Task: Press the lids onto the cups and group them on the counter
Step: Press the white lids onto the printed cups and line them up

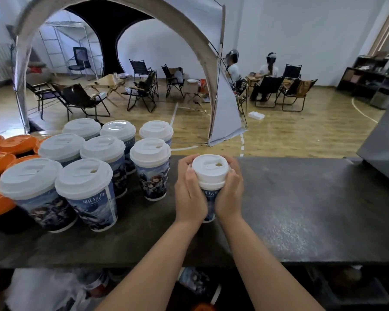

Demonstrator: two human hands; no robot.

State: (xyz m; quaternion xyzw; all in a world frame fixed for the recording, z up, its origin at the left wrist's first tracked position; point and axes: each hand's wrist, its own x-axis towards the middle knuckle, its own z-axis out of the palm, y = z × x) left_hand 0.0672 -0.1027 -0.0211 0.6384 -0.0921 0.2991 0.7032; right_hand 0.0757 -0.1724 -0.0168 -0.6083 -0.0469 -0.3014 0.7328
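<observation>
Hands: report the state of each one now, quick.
Left hand: fingers curled around the lidded paper cup, holding it.
Right hand: holding the same cup's other side.

Orange lids (8, 153) sit in a cluster at the left edge of the counter, overlapping one another. Beyond the counter's far edge lies a wooden floor (301, 131) with white painted lines. An arched tent frame (112, 10) with a pale fabric panel (225, 113) stands on that floor. Folding chairs (81, 99) surround a small wooden table (109, 81) beneath the arch. Two seated people (252, 72) face away near the far wall. Dark shelving (368, 79) stands at the right wall.
</observation>
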